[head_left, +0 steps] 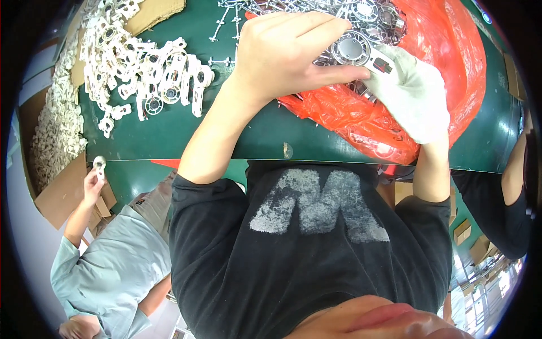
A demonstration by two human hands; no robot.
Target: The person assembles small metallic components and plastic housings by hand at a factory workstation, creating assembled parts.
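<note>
My bare left hand [282, 59] pinches a round silver ring with a grey disc centre [353, 48] between thumb and fingers. The ring lies against the round end of a white plastic part [381, 64], which has a small dark slot in its body. My right hand [416, 96], in a white glove, is closed on that part's body; most of its fingers are hidden. Both hands are above an open red plastic bag [378, 135] full of shiny silver rings [387, 22].
Silver sprue frames [223, 25] lie on the green table [237, 133]. To the left are a pile of white plastic parts [164, 70], cardboard [155, 16] and a full carton [56, 198]. A person in a light shirt [116, 248] holds a white part; another person's arm [511, 181] shows right.
</note>
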